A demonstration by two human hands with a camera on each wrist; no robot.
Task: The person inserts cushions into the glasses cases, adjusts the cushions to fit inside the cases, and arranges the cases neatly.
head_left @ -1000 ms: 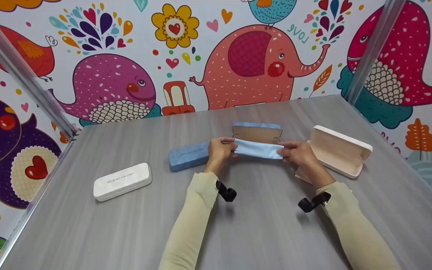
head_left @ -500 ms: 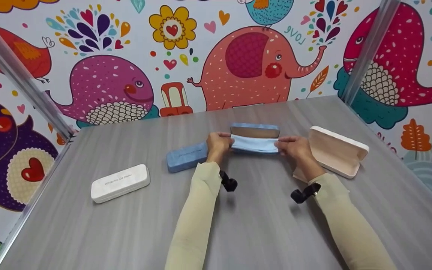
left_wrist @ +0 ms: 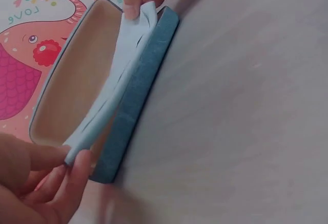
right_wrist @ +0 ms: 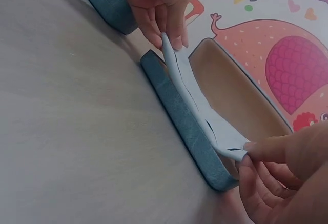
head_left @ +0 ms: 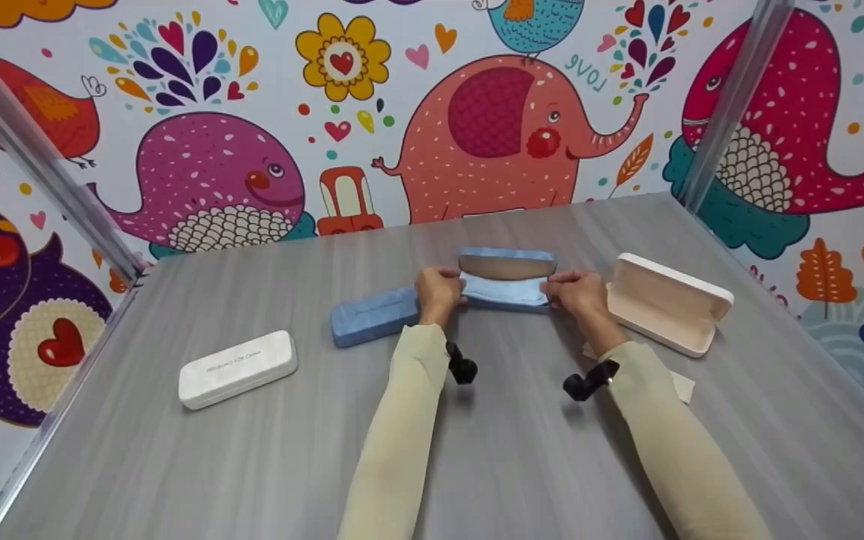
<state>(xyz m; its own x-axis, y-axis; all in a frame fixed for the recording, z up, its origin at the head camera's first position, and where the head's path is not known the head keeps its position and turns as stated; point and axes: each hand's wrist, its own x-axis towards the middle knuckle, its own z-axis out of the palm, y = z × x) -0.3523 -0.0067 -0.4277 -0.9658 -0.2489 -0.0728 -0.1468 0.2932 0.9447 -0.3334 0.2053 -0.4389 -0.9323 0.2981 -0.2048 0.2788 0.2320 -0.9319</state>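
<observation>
A folded light blue cloth (head_left: 505, 290) is stretched between both hands, over the opening of a blue glasses case (head_left: 511, 306) with its lid raised. My left hand (head_left: 439, 292) pinches the cloth's left end between thumb and fingers. The right hand (head_left: 578, 296) pinches its other end. In the left wrist view the cloth (left_wrist: 115, 80) sags along the case's tan interior (left_wrist: 77, 75), close to the front wall. From the right wrist, the cloth's folds (right_wrist: 200, 103) dip between the two pinched ends, and the case's front wall (right_wrist: 179, 116) runs beside it.
A closed blue glasses case (head_left: 373, 316) lies beside the left hand. Farther left is a closed white glasses case (head_left: 238, 369). An open white case (head_left: 672, 304) stands at the right, and a pale cloth (head_left: 682, 387) shows partly behind the right sleeve.
Both hands have carried the cloth away from the body and lowered it over the open blue case. The case's front edge, earlier covered by the cloth, now shows below it.
</observation>
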